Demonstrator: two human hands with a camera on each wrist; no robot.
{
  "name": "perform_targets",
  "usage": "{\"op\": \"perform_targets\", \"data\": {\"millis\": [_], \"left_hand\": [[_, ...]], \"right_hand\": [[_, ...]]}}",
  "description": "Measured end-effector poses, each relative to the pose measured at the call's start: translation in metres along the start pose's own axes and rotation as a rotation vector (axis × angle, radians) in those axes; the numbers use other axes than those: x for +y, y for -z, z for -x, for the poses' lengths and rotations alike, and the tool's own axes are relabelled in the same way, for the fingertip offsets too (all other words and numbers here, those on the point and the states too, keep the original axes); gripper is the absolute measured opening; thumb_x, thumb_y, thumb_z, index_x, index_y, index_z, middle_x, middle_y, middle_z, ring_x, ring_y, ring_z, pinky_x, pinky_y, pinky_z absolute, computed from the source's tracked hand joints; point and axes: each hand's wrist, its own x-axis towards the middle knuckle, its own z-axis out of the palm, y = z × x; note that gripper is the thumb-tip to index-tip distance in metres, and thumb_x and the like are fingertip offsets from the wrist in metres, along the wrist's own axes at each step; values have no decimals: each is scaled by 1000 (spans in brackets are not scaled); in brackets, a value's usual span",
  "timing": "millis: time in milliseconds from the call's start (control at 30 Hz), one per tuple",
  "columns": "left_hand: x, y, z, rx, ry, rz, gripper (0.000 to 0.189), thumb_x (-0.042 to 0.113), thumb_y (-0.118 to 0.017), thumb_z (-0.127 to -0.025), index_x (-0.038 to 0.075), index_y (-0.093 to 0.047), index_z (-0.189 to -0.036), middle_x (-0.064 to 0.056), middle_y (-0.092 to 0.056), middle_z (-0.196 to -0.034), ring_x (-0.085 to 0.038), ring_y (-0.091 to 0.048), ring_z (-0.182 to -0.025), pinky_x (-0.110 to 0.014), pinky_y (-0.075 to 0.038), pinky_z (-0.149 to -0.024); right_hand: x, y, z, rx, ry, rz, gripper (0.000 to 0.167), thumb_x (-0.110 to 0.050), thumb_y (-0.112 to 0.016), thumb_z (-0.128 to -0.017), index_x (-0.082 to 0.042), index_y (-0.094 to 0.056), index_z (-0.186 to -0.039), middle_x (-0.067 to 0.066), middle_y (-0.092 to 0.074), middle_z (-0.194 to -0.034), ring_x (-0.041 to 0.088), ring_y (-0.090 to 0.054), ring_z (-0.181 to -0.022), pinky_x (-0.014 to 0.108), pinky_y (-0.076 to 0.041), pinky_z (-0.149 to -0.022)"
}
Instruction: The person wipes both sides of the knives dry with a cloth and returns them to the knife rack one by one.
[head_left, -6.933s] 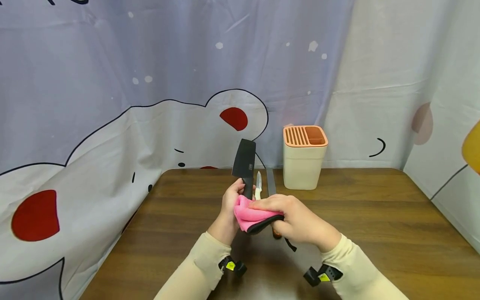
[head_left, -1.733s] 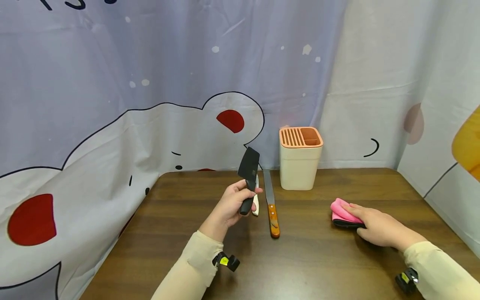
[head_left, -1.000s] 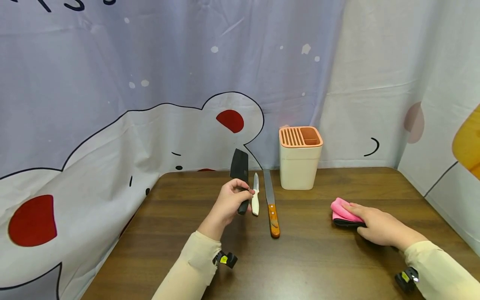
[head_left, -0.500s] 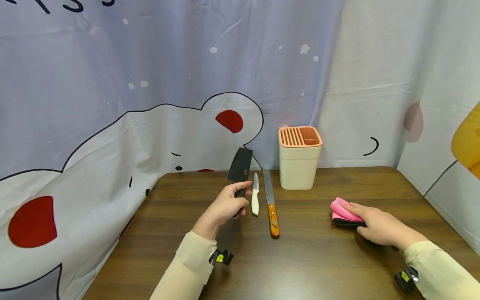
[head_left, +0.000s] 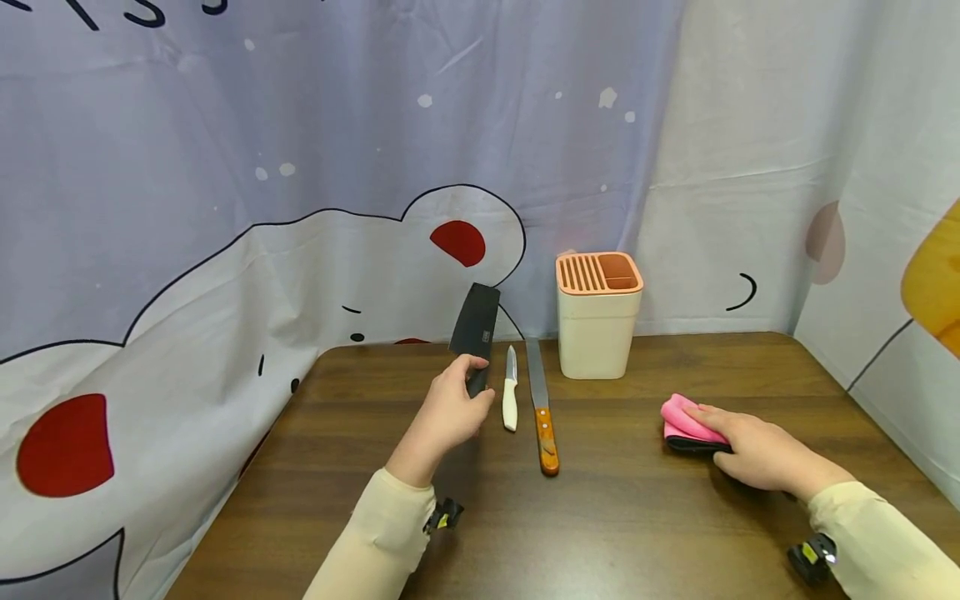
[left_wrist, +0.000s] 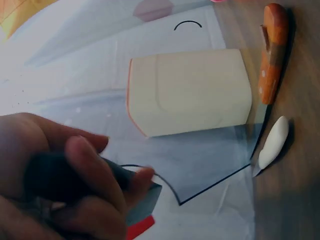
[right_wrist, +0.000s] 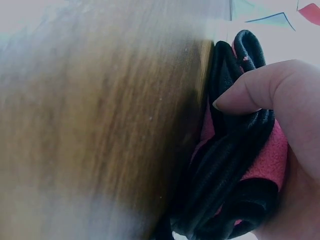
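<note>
A black cleaver (head_left: 476, 323) is raised above the table's far left part, blade pointing up and away. My left hand (head_left: 450, 407) grips its dark handle, and the fingers (left_wrist: 95, 172) curl round it in the left wrist view. Just right of that hand, a small paring knife with a white handle (head_left: 510, 406) lies on the table. Beside it lies a long knife with an orange wooden handle (head_left: 547, 442). Far to the right my right hand (head_left: 765, 454) holds a folded pink cloth with black edging (head_left: 686, 423) against the table; the thumb (right_wrist: 250, 92) presses on its black folds.
A cream knife block (head_left: 598, 333) with an orange slotted top stands at the back of the wooden table (head_left: 615, 517), behind the knives. A printed curtain (head_left: 337, 275) hangs directly behind the table's far edge.
Earlier my right hand had the cloth at the cleaver's handle; it moved right and has stayed there since. My left hand has turned over on the handle and shifted the cleaver slightly left.
</note>
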Motion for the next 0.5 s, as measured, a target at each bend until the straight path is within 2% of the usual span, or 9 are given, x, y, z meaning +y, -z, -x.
{"op": "perform_targets", "data": {"millis": [100,167,267,333,400,500], "left_hand": [[3,5,2,50,-32,-94,45,16,-66,-98,14,-59,-142,-14,-63,-139,-29,-64,-121,-46,-56,-96],[4,8,3,84,-46,-119,45,15,-66,-98,13,-61,-142,-15,-62,-144,-30,-62,-127,-48,-55,-100],[5,10,3,143,-77,-141,40,15,-67,-98,11,-65,-138,-15,-67,-137,-28,-69,-115,-44,-60,-90],[5,11,2,204,-109,-141,36,15,-70,-95,10,-70,-131,-14,-72,-128,-25,-73,-103,-40,-62,-82],[5,12,2,272,-144,-127,31,15,-73,-93,8,-74,-123,-13,-75,-119,-23,-73,-95,-38,-62,-76],[5,14,2,365,-188,-75,25,13,-77,-88,7,-77,-112,-12,-77,-108,-23,-74,-88,-38,-62,-72]], "right_hand": [[2,2,-2,-7,9,-16,74,-14,-73,-79,-11,-53,-150,24,-59,-145,45,-63,-125,62,-52,-97],[2,6,-4,-18,9,-29,73,-19,-76,-80,-10,-54,-149,23,-62,-141,40,-66,-121,59,-53,-96],[2,15,-8,-29,6,-58,72,-31,-79,-83,-10,-55,-147,17,-69,-131,28,-67,-109,50,-55,-91],[-1,24,-12,-21,2,-72,72,-40,-79,-85,-12,-56,-147,15,-70,-130,25,-67,-108,49,-56,-90],[-5,34,-16,0,8,-91,73,-46,-79,-86,-13,-56,-147,16,-70,-129,25,-67,-103,51,-56,-91],[-14,52,-26,43,6,-104,74,-50,-77,-88,-16,-53,-150,20,-65,-139,28,-69,-107,58,-54,-97]]}}
